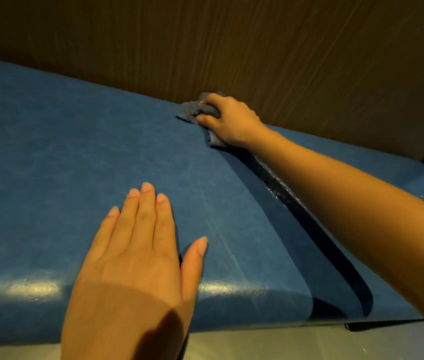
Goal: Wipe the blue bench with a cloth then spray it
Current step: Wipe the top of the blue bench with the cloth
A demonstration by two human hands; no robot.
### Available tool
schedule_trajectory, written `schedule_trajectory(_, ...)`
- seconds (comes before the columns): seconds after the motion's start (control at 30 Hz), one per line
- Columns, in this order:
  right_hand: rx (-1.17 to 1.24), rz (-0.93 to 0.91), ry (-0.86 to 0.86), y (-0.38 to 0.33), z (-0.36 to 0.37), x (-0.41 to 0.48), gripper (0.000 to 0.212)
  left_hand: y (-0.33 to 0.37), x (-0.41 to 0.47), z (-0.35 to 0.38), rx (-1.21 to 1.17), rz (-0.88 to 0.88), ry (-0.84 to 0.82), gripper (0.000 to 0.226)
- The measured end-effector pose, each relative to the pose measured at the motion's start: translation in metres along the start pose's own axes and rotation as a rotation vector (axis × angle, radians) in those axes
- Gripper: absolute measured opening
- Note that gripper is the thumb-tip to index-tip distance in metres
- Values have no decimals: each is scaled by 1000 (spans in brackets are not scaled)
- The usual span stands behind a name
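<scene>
- Right hand point(227, 120) is at the far edge of the blue tabletop point(50, 152), grip pinching a bunched grey cloth point(195, 110) and pressing it down.
- Cloth lies under and just left of that hand, touching the brown wall point(257, 48) behind.
- Left hand point(140, 245) is flat on the near part, fingers spread, holding nothing; looks like bracing.
- Tabletop's long axis runs left-right; the right arm crosses it diagonally.
- Wipe step in hand, judged; no spray bottle in view.
- Wall blocks any push further back, so the open room is leftward or toward the near edge.
- A large stretch to the left is free; the left hand sits in the near pull path.
- Glossy streaks near the front edge, maybe damp.
</scene>
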State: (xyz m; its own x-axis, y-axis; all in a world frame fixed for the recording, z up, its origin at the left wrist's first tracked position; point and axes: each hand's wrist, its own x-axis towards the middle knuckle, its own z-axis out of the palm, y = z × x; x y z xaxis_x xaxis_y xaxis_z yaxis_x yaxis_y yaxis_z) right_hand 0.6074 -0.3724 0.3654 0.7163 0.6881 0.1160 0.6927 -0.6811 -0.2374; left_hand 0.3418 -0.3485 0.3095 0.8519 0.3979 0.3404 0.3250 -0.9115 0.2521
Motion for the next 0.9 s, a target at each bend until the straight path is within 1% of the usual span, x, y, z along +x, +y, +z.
schedule_trajectory(0.07, 0, 53, -39, 20, -11, 0, 36, 0, 0, -1, -6, -7, -14, 81)
schedule_trajectory(0.13, 21, 68, -49, 37, -18, -6, 35, 0, 1, -2, 1, -3, -20, 81)
schedule_trajectory(0.23, 48, 51, -3, 53, -23, -20, 32, 1, 1, -1, 29, 5, -23, 80)
schedule_trajectory(0.33, 78, 16, 27, 59, -24, -39, 28, 3, 2, 0, -4, -7, 0, 80)
schedule_trajectory(0.43, 128, -25, 37, 59, -24, -61, 23, 6, 0, 3, -17, -13, 35, 75)
schedule_trajectory(0.57, 167, -68, 32, 44, -20, -84, 24, 9, -1, 9, -3, -5, 131, 64)
schedule_trajectory(0.67, 171, -84, 16, 24, -15, -95, 27, 9, 0, 11, -6, 8, 148, 60)
schedule_trajectory(0.73, 167, -126, 10, 7, -13, -104, 31, 9, 0, 11, -3, 17, 150, 59)
schedule_trajectory(0.83, 123, -190, -18, -18, -8, -121, 43, 8, 2, 13, 3, 6, 97, 58)
schedule_trajectory(0.9, 76, -212, -43, -30, -4, -134, 45, 11, 4, 14, -38, -29, 16, 58)
